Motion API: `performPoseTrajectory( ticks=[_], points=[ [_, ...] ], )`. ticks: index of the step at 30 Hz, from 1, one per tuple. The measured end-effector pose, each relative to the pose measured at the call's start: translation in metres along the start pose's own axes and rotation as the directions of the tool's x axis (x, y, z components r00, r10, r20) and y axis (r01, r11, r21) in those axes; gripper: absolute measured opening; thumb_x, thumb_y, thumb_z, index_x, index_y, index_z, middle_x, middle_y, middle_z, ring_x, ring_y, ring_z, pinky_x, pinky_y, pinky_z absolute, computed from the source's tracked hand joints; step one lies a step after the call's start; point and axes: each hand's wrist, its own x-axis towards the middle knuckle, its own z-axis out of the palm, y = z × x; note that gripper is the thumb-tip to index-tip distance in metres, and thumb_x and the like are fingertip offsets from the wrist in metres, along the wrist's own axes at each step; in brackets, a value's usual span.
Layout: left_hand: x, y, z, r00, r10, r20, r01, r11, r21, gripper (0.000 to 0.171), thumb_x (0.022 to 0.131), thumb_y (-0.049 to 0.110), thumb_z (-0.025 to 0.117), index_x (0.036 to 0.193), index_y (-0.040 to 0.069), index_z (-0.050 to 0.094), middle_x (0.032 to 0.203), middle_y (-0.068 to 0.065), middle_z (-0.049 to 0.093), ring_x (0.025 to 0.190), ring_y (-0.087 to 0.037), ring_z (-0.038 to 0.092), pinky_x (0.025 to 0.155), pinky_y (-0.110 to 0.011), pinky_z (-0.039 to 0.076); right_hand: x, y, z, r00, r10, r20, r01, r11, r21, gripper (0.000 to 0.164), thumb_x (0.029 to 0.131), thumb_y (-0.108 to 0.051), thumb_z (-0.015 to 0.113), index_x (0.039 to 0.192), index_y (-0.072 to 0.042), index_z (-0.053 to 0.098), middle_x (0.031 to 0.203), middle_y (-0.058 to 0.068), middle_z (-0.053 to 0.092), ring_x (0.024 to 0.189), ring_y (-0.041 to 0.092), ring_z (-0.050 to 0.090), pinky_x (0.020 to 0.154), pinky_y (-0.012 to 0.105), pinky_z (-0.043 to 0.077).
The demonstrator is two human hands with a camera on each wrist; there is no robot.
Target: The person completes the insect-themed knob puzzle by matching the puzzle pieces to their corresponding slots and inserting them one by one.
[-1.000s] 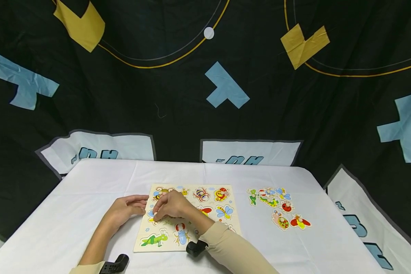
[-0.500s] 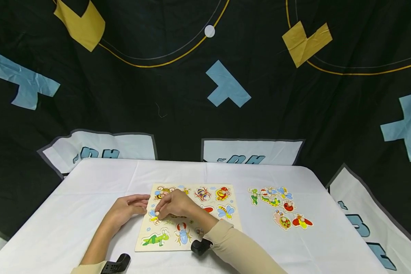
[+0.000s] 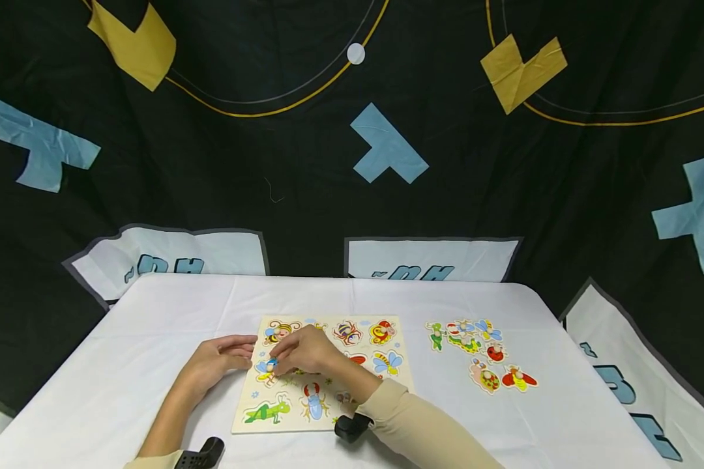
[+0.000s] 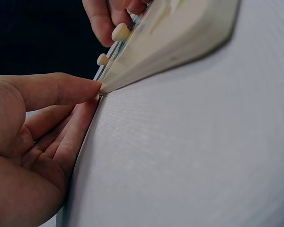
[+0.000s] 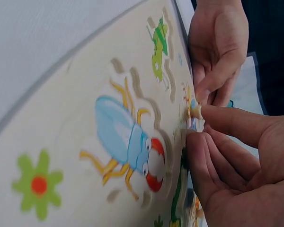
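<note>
A cream wooden knob-puzzle board (image 3: pixel 293 391) with insect pictures lies on the table. My left hand (image 3: pixel 208 361) rests at its left edge; in the left wrist view the thumb (image 4: pixel 61 90) touches the edge, with fingers stretched along the tablecloth. My right hand (image 3: pixel 308 352) is over the board's left middle, beside a blue-winged insect piece (image 3: pixel 264 372). In the right wrist view one straight finger (image 5: pixel 227 118) touches a wooden knob (image 5: pixel 196 112), while the other fingers stay apart from it. The right hand and sleeve hide part of the board's middle.
Loose insect pieces lie right of the board, among them a green caterpillar (image 3: pixel 463 343), a ladybird (image 3: pixel 495 353) and a red-winged insect (image 3: pixel 518 378). A bee piece (image 3: pixel 278 332) sits at the board's upper left. A black curtain (image 3: pixel 305 163) hangs behind the white table (image 3: pixel 170 312).
My right hand has shifted slightly right, its fingers spreading from the knob, and more of the blue-winged insect piece shows. The left hand stays at the board's edge.
</note>
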Motion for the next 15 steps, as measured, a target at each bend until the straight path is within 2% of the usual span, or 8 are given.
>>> performPoseTrajectory(
  ticks=[6, 15],
  points=[
    [-0.001, 0.0, 0.001, 1.0, 0.002, 0.004, -0.002, 1.0, -0.003, 0.059, 0.08, 0.008, 0.079, 0.136, 0.003, 0.063, 0.113, -0.007, 0.076, 0.097, -0.009, 0.069, 0.086, -0.017, 0.045, -0.003, 0.007, -0.013, 1.0, 0.0, -0.03, 0.001, 1.0, 0.012, 0.02, 0.074, -0.01, 0.088, 0.092, -0.012, 0.082, 0.072, -0.007, 0.073, 0.064, 0.006, 0.064, 0.057, 0.019, 0.044],
    [0.0, 0.001, 0.001, 1.0, -0.005, 0.002, 0.005, 1.0, -0.01, 0.059, 0.079, 0.007, 0.079, 0.136, 0.002, 0.063, 0.113, -0.007, 0.075, 0.097, -0.009, 0.069, 0.083, -0.015, 0.045, -0.009, 0.018, -0.042, 0.998, 0.013, -0.066, -0.011, 1.0, 0.029, 0.019, 0.075, -0.011, 0.086, 0.093, -0.009, 0.081, 0.075, -0.004, 0.073, 0.066, 0.016, 0.066, 0.056, 0.022, 0.045]
  ],
)
